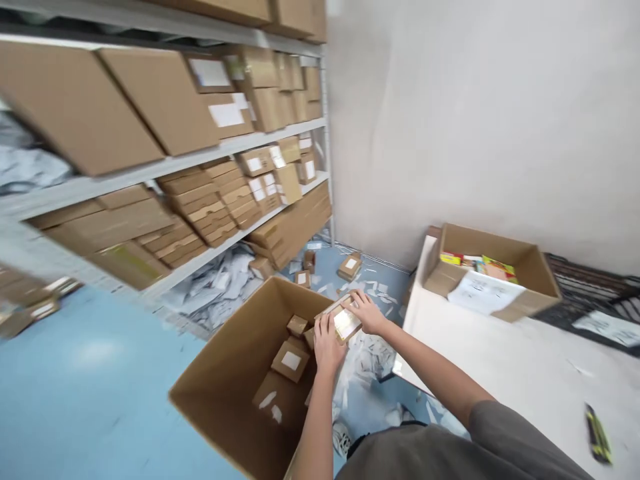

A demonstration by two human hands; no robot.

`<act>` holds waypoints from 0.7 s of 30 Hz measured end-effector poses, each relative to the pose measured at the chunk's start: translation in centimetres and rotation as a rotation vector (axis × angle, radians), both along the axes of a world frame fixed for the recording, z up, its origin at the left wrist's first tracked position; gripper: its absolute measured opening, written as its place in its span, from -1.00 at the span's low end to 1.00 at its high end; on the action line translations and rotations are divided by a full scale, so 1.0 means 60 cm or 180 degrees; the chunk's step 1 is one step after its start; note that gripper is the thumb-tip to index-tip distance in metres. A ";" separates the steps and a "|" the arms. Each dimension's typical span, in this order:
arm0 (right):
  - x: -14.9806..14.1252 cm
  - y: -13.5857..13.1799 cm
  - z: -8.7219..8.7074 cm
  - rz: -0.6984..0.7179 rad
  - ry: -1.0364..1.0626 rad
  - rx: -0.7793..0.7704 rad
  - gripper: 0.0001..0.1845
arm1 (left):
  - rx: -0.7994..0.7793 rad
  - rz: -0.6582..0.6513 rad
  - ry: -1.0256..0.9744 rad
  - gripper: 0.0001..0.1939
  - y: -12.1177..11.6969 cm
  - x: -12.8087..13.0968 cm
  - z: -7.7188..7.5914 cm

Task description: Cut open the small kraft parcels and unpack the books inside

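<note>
Both my hands hold a small cardboard box (347, 324) with a shiny white label on its upper face. My left hand (328, 345) grips its near left side, and my right hand (367, 312) grips the far right side with fingers on top. The box is over the right rim of a large open carton (215, 363). Inside that carton lie several small brown boxes, among them a white-labelled box (291, 361) and a larger box (280, 400) with torn white paper on top.
On the left, a metal shelf (195, 157) holds many cardboard boxes. Paper scraps (370, 360) litter the blue floor. A white table (480, 373) at right bears an open carton (537, 280) with colourful packets and a yellow-black box cutter (598, 435). A pale wall stands behind.
</note>
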State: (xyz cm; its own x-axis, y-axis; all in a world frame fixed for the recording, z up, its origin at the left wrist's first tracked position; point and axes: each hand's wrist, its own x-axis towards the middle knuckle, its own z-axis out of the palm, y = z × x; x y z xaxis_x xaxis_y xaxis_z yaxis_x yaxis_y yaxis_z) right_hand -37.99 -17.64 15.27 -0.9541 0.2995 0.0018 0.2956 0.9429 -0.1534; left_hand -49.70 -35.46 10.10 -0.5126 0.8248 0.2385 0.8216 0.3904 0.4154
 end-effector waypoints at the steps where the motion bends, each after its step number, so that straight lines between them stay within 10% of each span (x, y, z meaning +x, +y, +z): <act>1: 0.045 0.015 -0.001 -0.0186 0.0017 0.0011 0.24 | -0.0010 -0.0197 0.0021 0.01 0.026 0.028 0.000; 14: 0.753 0.122 -0.151 -0.2657 -0.0312 -0.0541 0.29 | -0.0970 -0.2741 -0.0253 0.11 0.364 0.574 -0.093; 21: 0.908 0.118 -0.258 -0.3184 -0.0583 -0.1141 0.27 | -0.1705 -0.2564 -0.0688 0.06 0.395 0.749 -0.196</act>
